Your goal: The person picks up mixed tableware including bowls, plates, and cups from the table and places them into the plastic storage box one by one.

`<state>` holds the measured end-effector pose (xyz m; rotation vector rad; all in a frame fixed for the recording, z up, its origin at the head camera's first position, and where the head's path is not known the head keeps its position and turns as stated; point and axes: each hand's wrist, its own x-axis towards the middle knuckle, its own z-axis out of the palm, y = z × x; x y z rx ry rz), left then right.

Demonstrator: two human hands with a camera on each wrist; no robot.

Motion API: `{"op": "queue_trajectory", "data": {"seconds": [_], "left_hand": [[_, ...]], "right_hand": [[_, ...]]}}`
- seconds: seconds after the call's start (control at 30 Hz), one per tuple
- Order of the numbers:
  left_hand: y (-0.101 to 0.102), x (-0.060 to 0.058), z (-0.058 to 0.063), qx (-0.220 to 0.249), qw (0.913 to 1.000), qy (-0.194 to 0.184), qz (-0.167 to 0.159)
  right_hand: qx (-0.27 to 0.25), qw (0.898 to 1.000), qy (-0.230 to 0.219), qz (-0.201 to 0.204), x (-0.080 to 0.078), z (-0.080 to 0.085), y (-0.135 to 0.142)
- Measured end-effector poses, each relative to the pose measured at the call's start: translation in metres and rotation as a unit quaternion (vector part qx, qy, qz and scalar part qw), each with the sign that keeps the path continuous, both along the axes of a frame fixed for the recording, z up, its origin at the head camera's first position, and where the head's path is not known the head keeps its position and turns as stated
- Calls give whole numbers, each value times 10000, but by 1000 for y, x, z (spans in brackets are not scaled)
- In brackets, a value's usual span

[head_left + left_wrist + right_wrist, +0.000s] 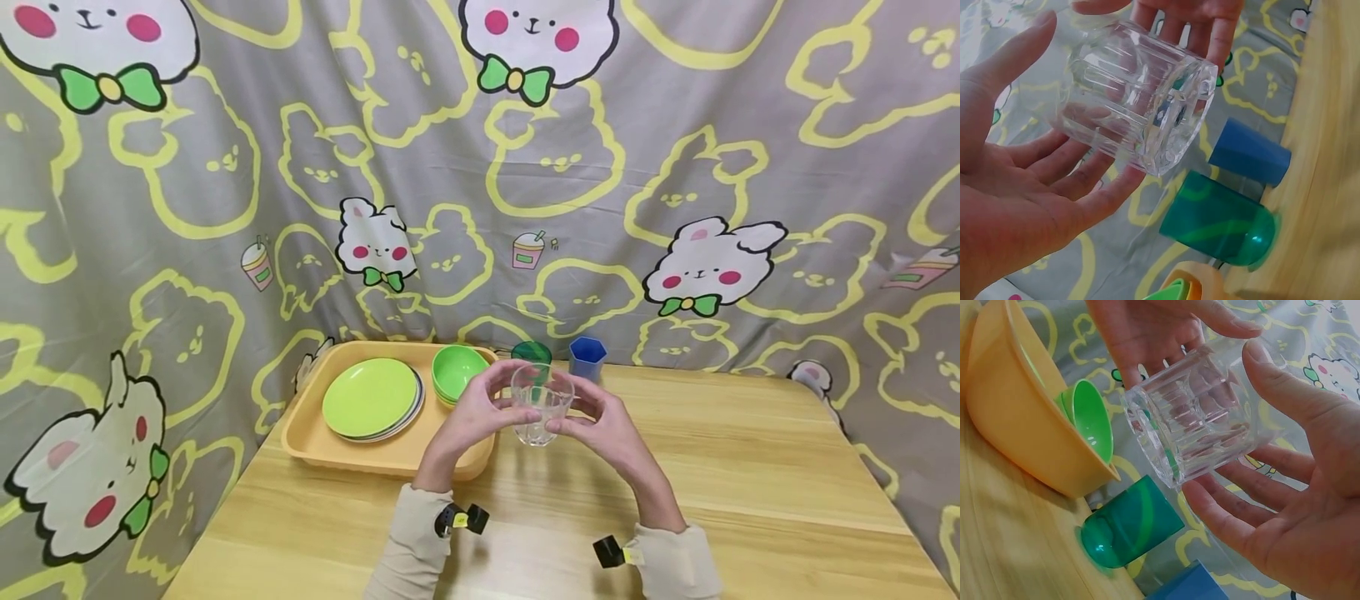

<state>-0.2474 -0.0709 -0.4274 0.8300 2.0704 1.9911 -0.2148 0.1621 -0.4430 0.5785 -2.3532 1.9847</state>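
Both hands hold a clear ribbed glass (542, 392) upright above the table. On its left side, my left hand (476, 412) has the thumb in front and the fingers behind. My right hand (611, 433) grips the opposite side in the same way. In the left wrist view, the thick faceted base of the glass (1138, 94) points toward the table. Behind the glass, a green see-through cup (531, 353) is partly hidden; a blue angular cup (587, 358) stands to its right.
To the left lies an orange tray (300, 446) bearing a stack of plates with a lime-green one (371, 398) on top and stacked green bowls (460, 371). A patterned curtain (450, 175) hangs behind the wooden table (750, 467).
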Motion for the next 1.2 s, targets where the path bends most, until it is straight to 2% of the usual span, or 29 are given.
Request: {"op": "queue_trajectory", "data": {"seconds": [0.4,0.63,0.87,1.03,1.2], "left_hand": [[-17,1,2,-101,9998,-81,174],[-34,2,10,-314,9986,74,413],[-58,5,16,-415,9965,40,718],[-75,6,13,-589,9936,-64,965],[-92,12,2,-740,9898,-288,1179]], "right_hand": [[-347,9993,83,82,-8,-8,-7],[-722,9971,145,-182,-16,-17,-10],[-681,9949,106,-731,-25,-21,-18],[-801,9916,-13,-1017,-33,-24,-23],[-890,9885,-47,-1219,-40,-32,-29]]}}
